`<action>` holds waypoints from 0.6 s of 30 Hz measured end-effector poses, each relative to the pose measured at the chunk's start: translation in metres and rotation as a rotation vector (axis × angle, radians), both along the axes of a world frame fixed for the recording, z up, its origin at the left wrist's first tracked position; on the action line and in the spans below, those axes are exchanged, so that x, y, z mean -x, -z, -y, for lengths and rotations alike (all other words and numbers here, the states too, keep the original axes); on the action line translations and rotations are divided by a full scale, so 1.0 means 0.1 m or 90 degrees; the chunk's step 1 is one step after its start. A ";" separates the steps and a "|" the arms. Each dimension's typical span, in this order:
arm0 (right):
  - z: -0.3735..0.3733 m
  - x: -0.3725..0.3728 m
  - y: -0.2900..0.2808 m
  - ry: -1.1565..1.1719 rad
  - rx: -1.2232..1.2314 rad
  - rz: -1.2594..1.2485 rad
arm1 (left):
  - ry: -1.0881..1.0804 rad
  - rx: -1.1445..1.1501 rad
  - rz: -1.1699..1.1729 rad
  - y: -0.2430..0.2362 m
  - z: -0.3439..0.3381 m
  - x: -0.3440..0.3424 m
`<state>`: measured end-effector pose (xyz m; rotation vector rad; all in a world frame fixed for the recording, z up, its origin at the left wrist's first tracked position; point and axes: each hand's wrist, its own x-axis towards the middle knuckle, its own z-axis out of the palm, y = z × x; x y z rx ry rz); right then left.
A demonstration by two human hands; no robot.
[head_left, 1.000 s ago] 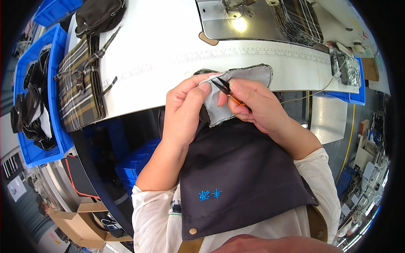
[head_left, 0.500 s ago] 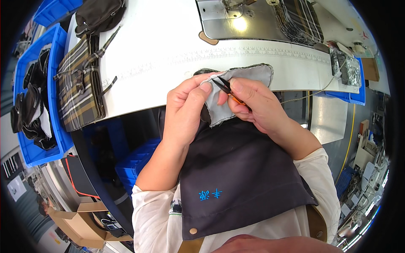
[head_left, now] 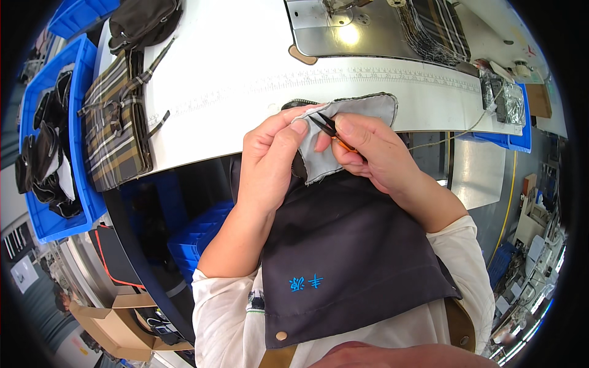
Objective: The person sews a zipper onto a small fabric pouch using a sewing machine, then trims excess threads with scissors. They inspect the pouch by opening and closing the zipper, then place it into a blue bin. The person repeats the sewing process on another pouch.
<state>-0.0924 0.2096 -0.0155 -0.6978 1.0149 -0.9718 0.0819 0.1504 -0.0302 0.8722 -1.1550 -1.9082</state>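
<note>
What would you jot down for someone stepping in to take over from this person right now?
Left hand: pinching the grey fabric piece at its upper edge, thumb on top.
Right hand: gripping small thread snips with an orange handle, dark blades pointed at the fabric near the left thumb.
The piece is held over the edge of the white worktable, above the dark apron.
Plaid bags lie at the table's left; a blue bin holds dark items; the sewing machine sits at the back.
Done: cannot tell how much has been trimmed.
Left: the snips are at the fabric's edge.
</note>
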 end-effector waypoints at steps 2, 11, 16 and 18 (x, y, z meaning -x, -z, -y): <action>0.00 0.01 0.00 -0.008 -0.001 -0.004 | -0.002 -0.001 0.004 0.00 0.00 0.01; 0.01 0.00 0.02 0.004 0.002 0.018 | 0.027 -0.003 -0.009 0.02 -0.01 -0.01; 0.02 -0.01 0.04 0.021 -0.037 0.051 | 0.026 0.033 0.039 0.05 -0.02 -0.02; 0.02 -0.01 0.08 0.021 -0.035 0.063 | 0.046 0.042 0.043 0.06 -0.02 -0.02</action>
